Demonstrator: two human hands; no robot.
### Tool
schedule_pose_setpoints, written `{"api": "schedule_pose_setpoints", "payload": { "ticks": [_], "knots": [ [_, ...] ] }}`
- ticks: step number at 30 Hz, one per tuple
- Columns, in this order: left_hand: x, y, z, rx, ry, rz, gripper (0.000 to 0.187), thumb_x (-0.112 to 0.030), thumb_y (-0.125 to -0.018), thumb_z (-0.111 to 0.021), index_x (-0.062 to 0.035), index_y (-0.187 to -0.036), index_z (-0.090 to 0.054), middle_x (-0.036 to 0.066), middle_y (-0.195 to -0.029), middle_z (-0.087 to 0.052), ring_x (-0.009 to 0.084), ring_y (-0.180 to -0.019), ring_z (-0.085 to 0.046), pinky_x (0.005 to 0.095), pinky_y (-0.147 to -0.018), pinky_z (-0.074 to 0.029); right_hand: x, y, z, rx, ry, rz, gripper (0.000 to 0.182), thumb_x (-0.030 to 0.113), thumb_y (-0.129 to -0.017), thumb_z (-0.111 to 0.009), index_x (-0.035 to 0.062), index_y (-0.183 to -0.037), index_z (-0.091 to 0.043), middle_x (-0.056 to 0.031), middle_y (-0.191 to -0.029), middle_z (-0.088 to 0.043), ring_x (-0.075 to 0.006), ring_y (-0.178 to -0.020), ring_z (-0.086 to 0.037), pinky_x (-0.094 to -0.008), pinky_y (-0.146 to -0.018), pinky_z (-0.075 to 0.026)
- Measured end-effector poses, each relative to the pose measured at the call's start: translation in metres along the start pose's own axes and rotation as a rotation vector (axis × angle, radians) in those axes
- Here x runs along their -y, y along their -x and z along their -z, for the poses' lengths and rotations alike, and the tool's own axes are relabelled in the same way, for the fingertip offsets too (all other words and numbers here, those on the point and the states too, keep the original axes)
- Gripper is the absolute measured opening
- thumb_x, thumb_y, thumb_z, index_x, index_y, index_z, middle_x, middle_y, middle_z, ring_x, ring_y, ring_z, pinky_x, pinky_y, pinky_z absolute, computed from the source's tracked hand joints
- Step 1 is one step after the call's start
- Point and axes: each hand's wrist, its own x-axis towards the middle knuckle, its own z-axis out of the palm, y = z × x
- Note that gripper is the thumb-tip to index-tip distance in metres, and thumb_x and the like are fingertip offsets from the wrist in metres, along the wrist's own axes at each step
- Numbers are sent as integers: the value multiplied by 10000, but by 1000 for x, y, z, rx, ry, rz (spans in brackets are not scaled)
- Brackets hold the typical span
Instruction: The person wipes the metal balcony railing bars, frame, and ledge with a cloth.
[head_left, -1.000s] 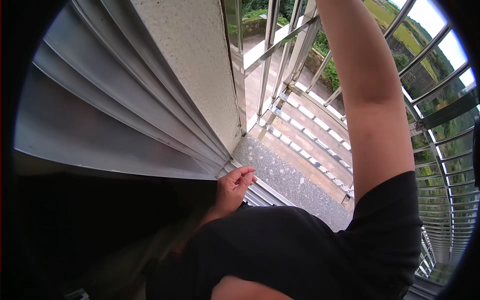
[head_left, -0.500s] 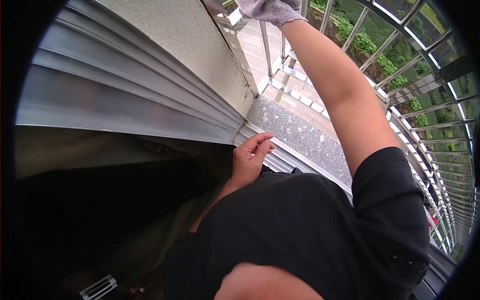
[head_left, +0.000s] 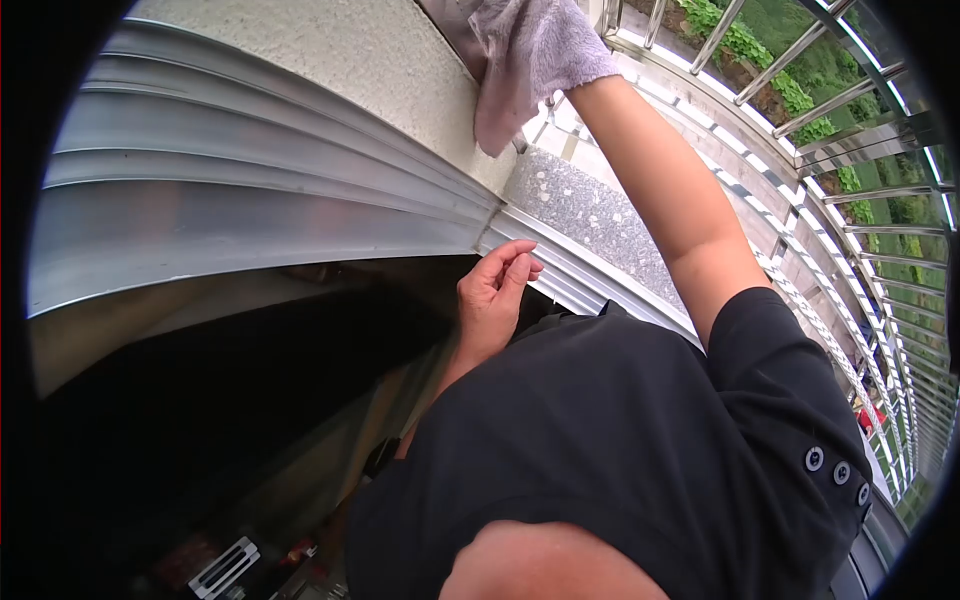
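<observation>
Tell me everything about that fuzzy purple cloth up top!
The cloth is pale purple-grey and looks soft and fuzzy, like a fluffy cleaning rag. It is bunched over the right hand, hiding it, so its grip cannot be seen. A loose corner hangs down in a floppy point. It is pressed against the speckled wall at its corner, by a shiny metal strip. Its top runs out of the picture.

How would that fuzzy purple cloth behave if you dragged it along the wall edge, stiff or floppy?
Probably floppy: the purple cloth drapes over the right hand and a loose corner hangs down against the speckled wall. It looks light and plush, so it likely grips rather than slides.
</observation>
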Motion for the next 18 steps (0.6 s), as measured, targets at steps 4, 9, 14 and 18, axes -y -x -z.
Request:
{"api": "schedule_pose_setpoints", "payload": {
  "ticks": [4, 9, 14, 18],
  "knots": [
    [4, -2, 5, -39, 12, 4, 216, -137, -950, -557, 5, -1097, -626, 50, -870, -663, 101, -774, -612, 234, -714, -482, -5, 16, -10, -180, 459, -122, 187, 123, -906, -491, 45, -746, -549, -38, -586, -495, -131, -564, -515, -245, -509, -430],
    [10, -12, 4, -66, 80, 84, 206, -125, -946, -556, 8, -1087, -627, 53, -846, -653, 109, -760, -612, 238, -707, -483, -14, 53, -12, 16, 1003, 0, 128, 111, -883, -497, 34, -795, -550, -50, -628, -518, -140, -587, -536, -251, -523, -446],
    [4, -30, -8, -19, 83, 59, 206, -128, -949, -552, 6, -1089, -621, 54, -843, -649, 113, -759, -608, 241, -713, -484, -7, 48, -9, 194, 1685, 227, 92, 99, -859, -502, 22, -844, -551, -62, -671, -541, -149, -610, -557, -257, -537, -461],
    [2, -43, -16, 17, 61, 74, 204, -133, -950, -551, -2, -1094, -615, 55, -846, -645, 124, -751, -610, 256, -713, -488, -5, 56, 14, 395, 2261, 392, 98, 89, -840, -506, 13, -883, -551, -72, -705, -560, -156, -629, -573, -261, -548, -473]
  ]
}}
